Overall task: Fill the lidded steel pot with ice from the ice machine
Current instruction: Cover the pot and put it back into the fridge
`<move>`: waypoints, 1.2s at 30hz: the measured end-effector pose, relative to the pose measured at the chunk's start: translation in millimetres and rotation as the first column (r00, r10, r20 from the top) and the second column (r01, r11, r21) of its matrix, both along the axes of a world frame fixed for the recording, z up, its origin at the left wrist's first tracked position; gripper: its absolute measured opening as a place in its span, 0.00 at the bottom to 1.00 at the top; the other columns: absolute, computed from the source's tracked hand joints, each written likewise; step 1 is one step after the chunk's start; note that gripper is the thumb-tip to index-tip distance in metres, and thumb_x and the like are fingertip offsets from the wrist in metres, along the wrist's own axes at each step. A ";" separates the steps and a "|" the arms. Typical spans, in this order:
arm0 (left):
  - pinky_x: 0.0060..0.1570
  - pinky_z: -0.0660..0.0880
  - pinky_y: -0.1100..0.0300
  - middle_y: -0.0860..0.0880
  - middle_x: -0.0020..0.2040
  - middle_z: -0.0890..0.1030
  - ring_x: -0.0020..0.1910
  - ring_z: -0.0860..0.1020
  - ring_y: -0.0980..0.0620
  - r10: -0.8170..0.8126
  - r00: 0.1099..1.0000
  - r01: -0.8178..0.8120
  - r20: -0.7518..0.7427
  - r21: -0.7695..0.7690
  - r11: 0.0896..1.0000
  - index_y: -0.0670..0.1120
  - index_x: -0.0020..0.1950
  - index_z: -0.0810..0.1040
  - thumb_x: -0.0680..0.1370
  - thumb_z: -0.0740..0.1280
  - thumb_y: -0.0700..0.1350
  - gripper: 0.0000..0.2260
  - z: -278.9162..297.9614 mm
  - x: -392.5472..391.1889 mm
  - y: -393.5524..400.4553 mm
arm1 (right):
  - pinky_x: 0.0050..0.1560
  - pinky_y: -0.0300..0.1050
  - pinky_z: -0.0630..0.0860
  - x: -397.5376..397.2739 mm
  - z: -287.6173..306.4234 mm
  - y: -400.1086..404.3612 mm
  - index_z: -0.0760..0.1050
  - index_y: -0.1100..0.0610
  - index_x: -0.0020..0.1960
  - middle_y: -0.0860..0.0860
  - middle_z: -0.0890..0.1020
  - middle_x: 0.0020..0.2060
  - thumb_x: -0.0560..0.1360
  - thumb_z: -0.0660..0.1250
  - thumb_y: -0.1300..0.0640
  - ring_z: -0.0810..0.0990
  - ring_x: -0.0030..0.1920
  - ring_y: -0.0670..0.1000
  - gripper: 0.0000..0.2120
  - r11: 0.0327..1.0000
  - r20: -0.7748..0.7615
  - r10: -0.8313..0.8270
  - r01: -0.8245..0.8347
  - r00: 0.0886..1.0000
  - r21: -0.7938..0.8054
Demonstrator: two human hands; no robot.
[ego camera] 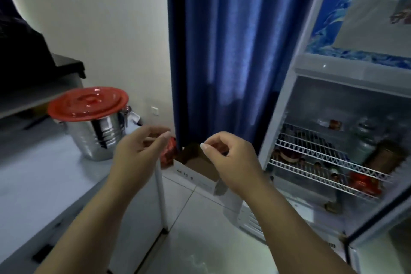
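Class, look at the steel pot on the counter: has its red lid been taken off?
No. The red lid sits closed on top of the steel pot, and both hands are in the air away from it.

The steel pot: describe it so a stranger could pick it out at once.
Start at the pale counter on the left, opposite the open display fridge. Near the counter's far end, by the white wall, stands the steel pot. It is a shiny ribbed metal bucket shape with side handles, and its bright red lid, still on, is the only such one on the counter.
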State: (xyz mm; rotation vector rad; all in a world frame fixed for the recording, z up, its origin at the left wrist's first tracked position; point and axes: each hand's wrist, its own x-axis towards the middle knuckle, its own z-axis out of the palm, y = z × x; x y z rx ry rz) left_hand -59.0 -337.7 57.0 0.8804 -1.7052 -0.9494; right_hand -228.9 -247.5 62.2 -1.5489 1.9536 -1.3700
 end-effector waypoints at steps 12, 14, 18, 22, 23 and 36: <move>0.44 0.79 0.54 0.56 0.39 0.82 0.39 0.80 0.58 0.231 0.973 -0.230 0.019 -0.048 0.972 0.57 0.44 0.79 0.75 0.68 0.46 0.04 11.9 120.3 -109.5 | 0.44 0.46 0.81 96.1 -7.3 -137.7 0.79 0.49 0.42 0.45 0.82 0.37 0.75 0.67 0.52 0.80 0.39 0.44 0.04 0.994 0.063 0.101 -0.103 0.993 0.021; 0.45 0.78 0.54 0.55 0.41 0.82 0.40 0.80 0.58 0.247 0.969 -0.246 0.015 -0.041 0.968 0.57 0.44 0.79 0.76 0.67 0.47 0.04 9.3 134.1 -126.8 | 0.43 0.46 0.80 107.7 -9.3 -155.1 0.79 0.50 0.42 0.45 0.82 0.36 0.75 0.68 0.52 0.80 0.39 0.43 0.04 0.995 0.070 0.096 -0.098 0.993 0.021; 0.46 0.78 0.53 0.55 0.42 0.82 0.44 0.80 0.55 0.290 0.957 -0.290 0.014 -0.031 0.957 0.58 0.44 0.79 0.76 0.67 0.47 0.04 1.1 153.5 -156.6 | 0.42 0.43 0.79 121.9 -13.2 -185.8 0.79 0.50 0.41 0.46 0.81 0.37 0.75 0.67 0.52 0.79 0.40 0.45 0.05 0.996 0.066 0.082 -0.084 0.994 0.036; 0.46 0.78 0.54 0.55 0.44 0.81 0.45 0.79 0.55 0.356 0.933 -0.354 0.050 -0.050 0.934 0.59 0.44 0.77 0.76 0.67 0.47 0.05 -10.6 164.5 -183.8 | 0.45 0.45 0.79 124.4 -19.3 -215.0 0.78 0.49 0.43 0.45 0.80 0.42 0.75 0.67 0.50 0.77 0.43 0.44 0.04 0.997 0.054 0.052 -0.056 0.997 0.061; 0.47 0.77 0.54 0.54 0.46 0.81 0.46 0.79 0.55 0.377 0.924 -0.374 0.062 -0.057 0.926 0.59 0.45 0.77 0.76 0.67 0.48 0.04 -13.8 166.2 -191.9 | 0.45 0.43 0.78 123.6 -21.1 -223.7 0.77 0.49 0.45 0.45 0.79 0.44 0.75 0.67 0.49 0.76 0.44 0.43 0.04 0.997 0.049 0.041 -0.044 0.998 0.059; 0.57 0.74 0.47 0.51 0.57 0.74 0.56 0.75 0.49 0.437 0.883 -0.461 0.170 0.143 0.876 0.61 0.59 0.73 0.71 0.68 0.62 0.18 -41.4 164.7 -286.0 | 0.63 0.49 0.72 107.7 -35.2 -328.2 0.64 0.37 0.70 0.48 0.74 0.60 0.72 0.59 0.31 0.74 0.60 0.49 0.28 0.967 0.076 0.135 -0.148 0.988 0.207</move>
